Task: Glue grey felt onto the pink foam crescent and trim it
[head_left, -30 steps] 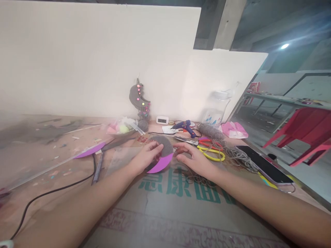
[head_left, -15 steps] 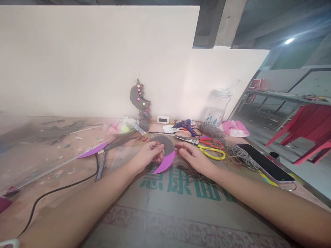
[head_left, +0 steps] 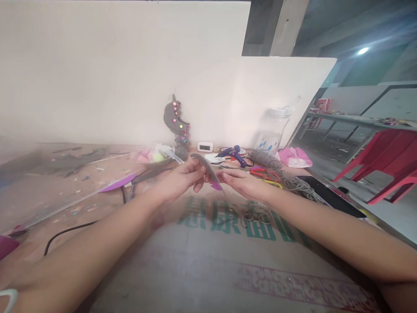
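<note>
the left hand (head_left: 185, 177) pinches a flat purple crescent wrapped in gray yarn (head_left: 206, 162), which is tilted nearly edge-on above a brown sheet printed with green characters (head_left: 182, 269). the right hand (head_left: 244, 182) is at the crescent's right edge, fingers bent; whether it grips cannot be told. loops of loose gray yarn (head_left: 257, 215) lie below that hand. beyond are a dark blue glue gun (head_left: 233, 153) and a small white digital clock (head_left: 205, 146); a gray crescent ornament with colored beads (head_left: 172, 116) hangs against the pale wall (head_left: 114, 69).

Worktable (head_left: 87, 204): white clock (head_left: 205, 146), grey yarn (head_left: 265, 160), pink bag (head_left: 295, 157), clear bottle (head_left: 273, 130).
</note>
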A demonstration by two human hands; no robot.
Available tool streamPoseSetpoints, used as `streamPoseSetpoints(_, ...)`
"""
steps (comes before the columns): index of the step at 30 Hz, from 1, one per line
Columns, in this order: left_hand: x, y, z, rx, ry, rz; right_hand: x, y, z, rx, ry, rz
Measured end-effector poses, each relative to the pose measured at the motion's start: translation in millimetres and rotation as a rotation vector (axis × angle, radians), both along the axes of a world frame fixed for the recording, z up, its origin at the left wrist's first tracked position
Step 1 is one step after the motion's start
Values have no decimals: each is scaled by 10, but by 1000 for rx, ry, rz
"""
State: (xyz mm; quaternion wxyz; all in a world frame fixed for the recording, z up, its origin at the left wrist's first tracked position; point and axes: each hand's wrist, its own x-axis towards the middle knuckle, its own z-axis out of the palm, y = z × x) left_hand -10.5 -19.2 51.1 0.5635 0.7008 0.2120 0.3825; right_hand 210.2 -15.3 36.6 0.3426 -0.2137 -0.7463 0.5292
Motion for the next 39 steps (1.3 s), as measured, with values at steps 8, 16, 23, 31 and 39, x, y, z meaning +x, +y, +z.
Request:
streamPoseSetpoints(8, 67, -39, -29, -93, 108, 59, -47, -3, 59, -105, -103, 18)
streamPoseSetpoints(16, 45, 79, -367, -218, 10, 411, 88, 154, 53, 153, -422, -367)
streamPoseSetpoints(23, 52, 34, -458, -53, 177, 438, 32, 124, -87, 150, -502, -351)
streamPoseSetpoints(31, 68, 37, -459, -79, 181, 492, 401, 396, 156, 478, -578, -883)
streamPoseSetpoints(39, 72, 8, -442, -58, 194, 481, 720, 1028, -34, 331, -733, -904)
